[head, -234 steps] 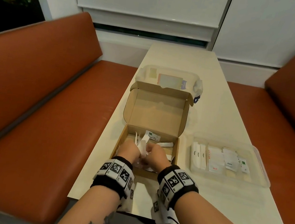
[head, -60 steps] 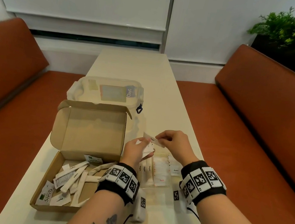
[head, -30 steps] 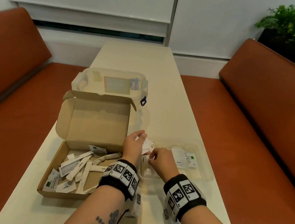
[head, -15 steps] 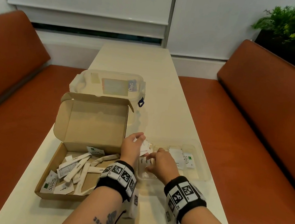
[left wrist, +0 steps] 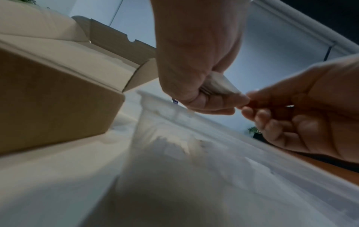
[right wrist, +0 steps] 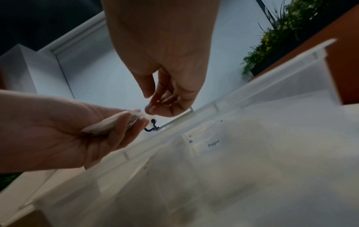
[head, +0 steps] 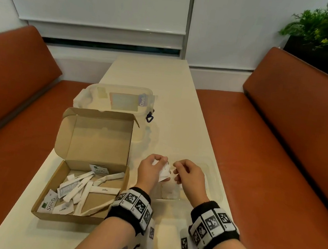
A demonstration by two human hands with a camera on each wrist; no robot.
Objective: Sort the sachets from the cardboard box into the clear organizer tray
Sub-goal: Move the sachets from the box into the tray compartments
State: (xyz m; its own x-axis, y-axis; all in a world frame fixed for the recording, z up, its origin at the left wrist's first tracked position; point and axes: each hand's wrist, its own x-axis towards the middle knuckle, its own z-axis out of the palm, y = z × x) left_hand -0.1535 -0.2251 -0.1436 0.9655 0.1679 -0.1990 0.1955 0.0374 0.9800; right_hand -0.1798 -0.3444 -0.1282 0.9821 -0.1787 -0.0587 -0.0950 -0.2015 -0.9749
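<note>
1. The left hand [head: 150,172] hangs over the left end of the tray [head: 216,186], fingers and thumb curled round a small stack of sachets [head: 164,170] held edge-on.
2. The right hand [head: 188,176] is just beside it, also over the tray, thumb and forefinger closed together at the corner of the stack; the left wrist view shows its fingertips [left wrist: 245,99] meeting the stack's tip. Whether it has one sachet pinched free cannot be told.
3. The other fingers of the right hand are loosely curled.
4. The tray sits on the table [head: 165,76], its left end close to the right wall of the box [head: 82,219].
5. Inside the tray lie white sachets; one pepper sachet [right wrist: 213,144] lies flat in it, read in the right wrist view. The dividers are too blurred to tell the compartment.
6. The box stands left of the tray, lid [head: 96,136] up, with more stick sachets [head: 84,189] and stevia packets [head: 48,205] loose on its floor.
7. Beyond the box, farther from the tray, is a clear lidded container [head: 120,99].
</note>
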